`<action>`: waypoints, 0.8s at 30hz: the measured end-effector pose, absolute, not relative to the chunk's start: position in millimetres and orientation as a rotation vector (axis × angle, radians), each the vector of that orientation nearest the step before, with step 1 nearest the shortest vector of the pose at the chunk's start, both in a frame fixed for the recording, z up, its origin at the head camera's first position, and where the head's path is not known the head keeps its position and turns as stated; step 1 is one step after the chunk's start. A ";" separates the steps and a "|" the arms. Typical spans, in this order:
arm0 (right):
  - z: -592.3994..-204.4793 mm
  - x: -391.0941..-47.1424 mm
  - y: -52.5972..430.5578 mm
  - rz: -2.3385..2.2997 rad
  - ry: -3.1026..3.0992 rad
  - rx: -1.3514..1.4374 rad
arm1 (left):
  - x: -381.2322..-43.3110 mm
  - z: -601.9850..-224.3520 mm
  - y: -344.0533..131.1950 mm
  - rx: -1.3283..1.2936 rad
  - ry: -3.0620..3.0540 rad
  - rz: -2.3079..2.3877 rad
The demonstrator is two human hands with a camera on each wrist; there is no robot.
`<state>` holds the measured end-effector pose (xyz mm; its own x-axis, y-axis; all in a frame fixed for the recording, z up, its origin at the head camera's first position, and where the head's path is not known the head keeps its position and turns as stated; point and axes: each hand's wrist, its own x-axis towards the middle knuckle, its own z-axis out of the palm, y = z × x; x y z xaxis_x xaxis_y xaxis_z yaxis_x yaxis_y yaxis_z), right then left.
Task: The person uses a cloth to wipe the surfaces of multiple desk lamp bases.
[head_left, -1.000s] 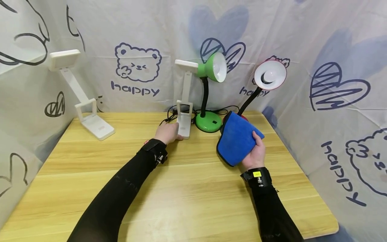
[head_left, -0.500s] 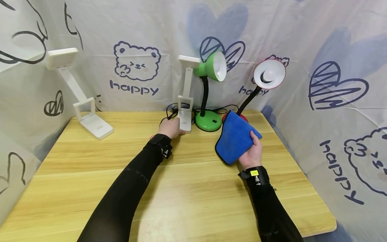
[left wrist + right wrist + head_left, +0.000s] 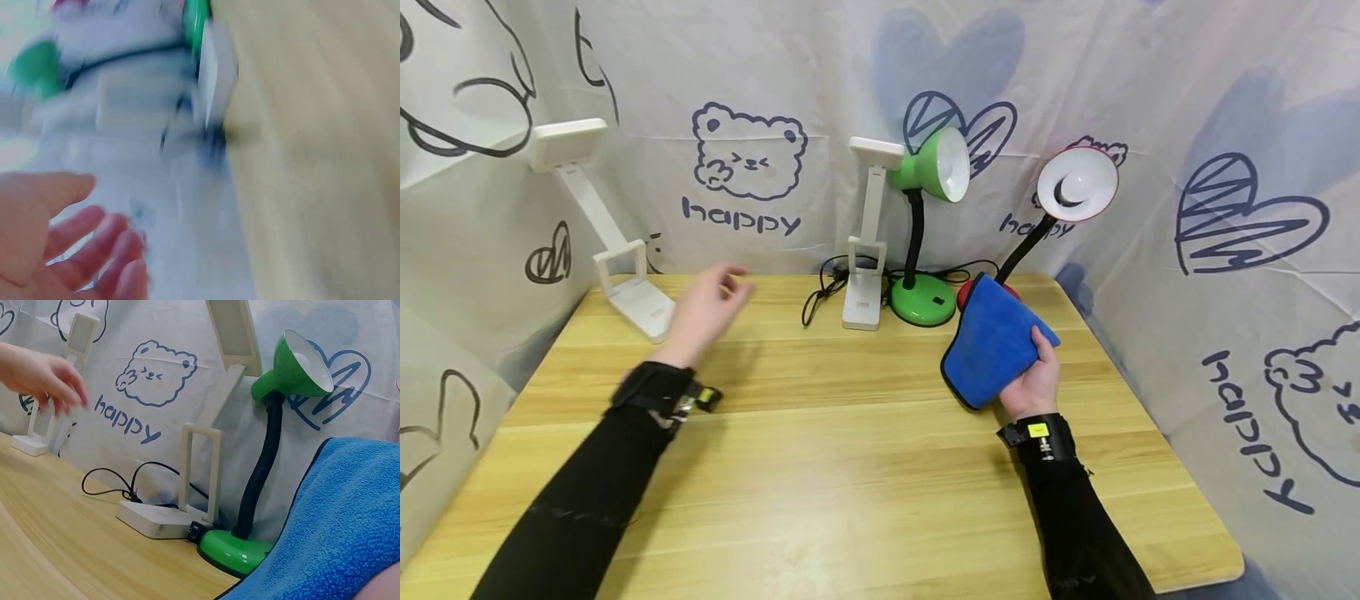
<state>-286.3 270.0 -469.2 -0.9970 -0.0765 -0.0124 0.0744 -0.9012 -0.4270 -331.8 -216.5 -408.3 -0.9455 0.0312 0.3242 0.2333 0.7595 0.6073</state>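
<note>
My left hand [image 3: 706, 310] is in the air over the left part of the table, its fingers loosely bent and holding nothing. Just behind and left of it stands a white folding desk lamp [image 3: 601, 215]. A second white folding lamp [image 3: 862, 302] stands near the middle of the back edge, close beside a green gooseneck lamp [image 3: 923, 300]. My right hand [image 3: 1033, 385] grips a blue cloth [image 3: 996, 346] with a black border, thumb on top. The cloth hangs in front of a red-rimmed gooseneck lamp [image 3: 1077, 185] and hides most of its red base. The left wrist view is blurred.
Black cables [image 3: 824, 292] lie coiled along the back edge behind the middle lamps. A white printed curtain [image 3: 752, 158] encloses the back and both sides of the wooden table [image 3: 850, 467].
My left hand has let go of the middle white lamp and moved left toward the other one. That middle lamp was shifted slightly back. My right hand keeps its hold on the cloth.
</note>
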 end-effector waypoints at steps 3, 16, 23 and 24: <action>-469.2 -285.3 270.8 -2.991 0.675 0.032 | -325.7 -395.3 -263.6 -0.044 -2.450 -0.958; -470.5 -286.7 270.0 -3.001 0.658 0.044 | -340.0 -397.9 -371.3 0.250 -2.496 -1.220; -469.9 -285.2 270.0 -3.004 0.753 0.080 | -356.6 -411.9 -378.9 0.228 -2.516 -1.166; -469.9 -285.2 270.4 -3.005 0.753 0.080 | -358.3 -412.8 -379.3 0.224 -2.510 -1.166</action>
<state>-285.2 270.4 -469.9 -0.9978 -0.0286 -0.0603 0.0537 -0.8812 -0.4697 -358.3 -379.3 -412.8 -0.9215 -0.2908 0.2574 0.0092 0.6464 0.7630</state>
